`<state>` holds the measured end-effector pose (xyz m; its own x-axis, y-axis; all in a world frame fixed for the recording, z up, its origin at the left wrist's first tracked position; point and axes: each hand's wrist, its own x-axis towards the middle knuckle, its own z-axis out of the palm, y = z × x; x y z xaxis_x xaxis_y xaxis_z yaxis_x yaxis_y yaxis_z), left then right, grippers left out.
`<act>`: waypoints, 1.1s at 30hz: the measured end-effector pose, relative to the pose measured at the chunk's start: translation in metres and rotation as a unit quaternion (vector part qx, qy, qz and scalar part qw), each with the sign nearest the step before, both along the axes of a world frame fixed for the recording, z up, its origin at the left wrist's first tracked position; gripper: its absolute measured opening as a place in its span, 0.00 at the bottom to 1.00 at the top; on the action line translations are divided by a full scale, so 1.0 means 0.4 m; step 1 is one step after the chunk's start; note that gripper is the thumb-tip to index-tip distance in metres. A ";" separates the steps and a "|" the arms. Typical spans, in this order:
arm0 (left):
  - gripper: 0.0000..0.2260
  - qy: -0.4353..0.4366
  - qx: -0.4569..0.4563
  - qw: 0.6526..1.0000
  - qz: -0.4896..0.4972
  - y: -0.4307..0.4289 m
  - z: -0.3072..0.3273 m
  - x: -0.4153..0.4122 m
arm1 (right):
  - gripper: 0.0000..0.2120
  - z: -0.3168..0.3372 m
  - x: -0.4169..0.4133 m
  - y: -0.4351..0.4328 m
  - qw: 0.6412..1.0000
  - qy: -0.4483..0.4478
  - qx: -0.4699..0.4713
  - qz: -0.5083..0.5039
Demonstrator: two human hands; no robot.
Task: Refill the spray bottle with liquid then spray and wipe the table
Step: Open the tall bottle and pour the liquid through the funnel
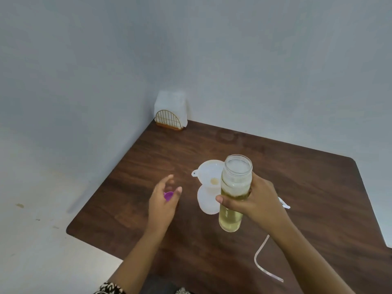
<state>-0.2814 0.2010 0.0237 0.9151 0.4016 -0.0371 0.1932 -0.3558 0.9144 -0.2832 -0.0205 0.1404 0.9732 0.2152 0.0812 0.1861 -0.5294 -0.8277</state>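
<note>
My right hand [257, 198] grips a clear uncapped bottle [234, 187] of pale yellow liquid, held upright above the dark wooden table [297, 177]. Just behind it a white funnel [209, 172] sits in the mouth of a white translucent spray bottle [206, 201]. My left hand [164, 198] hovers to the left with fingers spread, over a small purple cap [168, 195] on the table. The white spray head [284, 203] lies partly hidden behind my right wrist, and its clear dip tube [262, 259] curves across the table near me.
A gold wire napkin holder [169, 119] with white napkins stands in the far corner against the grey wall. The table's left edge runs beside the wall and pale floor. A white object [389, 234] peeks in at the right edge.
</note>
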 end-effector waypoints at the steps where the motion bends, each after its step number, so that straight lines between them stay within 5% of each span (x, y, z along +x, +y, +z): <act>1: 0.10 -0.004 -0.052 0.999 -0.002 -0.019 0.041 0.003 | 0.20 0.002 0.004 -0.010 1.000 -0.002 -0.002 0.001; 3: 0.04 0.036 -0.147 0.988 0.013 -0.048 0.109 0.019 | 0.20 0.006 0.012 -0.032 1.000 -0.004 -0.011 -0.001; 7: 0.10 0.111 -0.268 0.957 0.019 -0.072 0.167 0.061 | 0.19 0.003 0.029 -0.074 0.999 -0.005 -0.037 -0.005; 33: 0.04 0.091 -0.265 0.960 0.002 -0.099 0.185 0.053 | 0.20 -0.085 0.097 -0.121 0.960 0.011 -0.278 0.023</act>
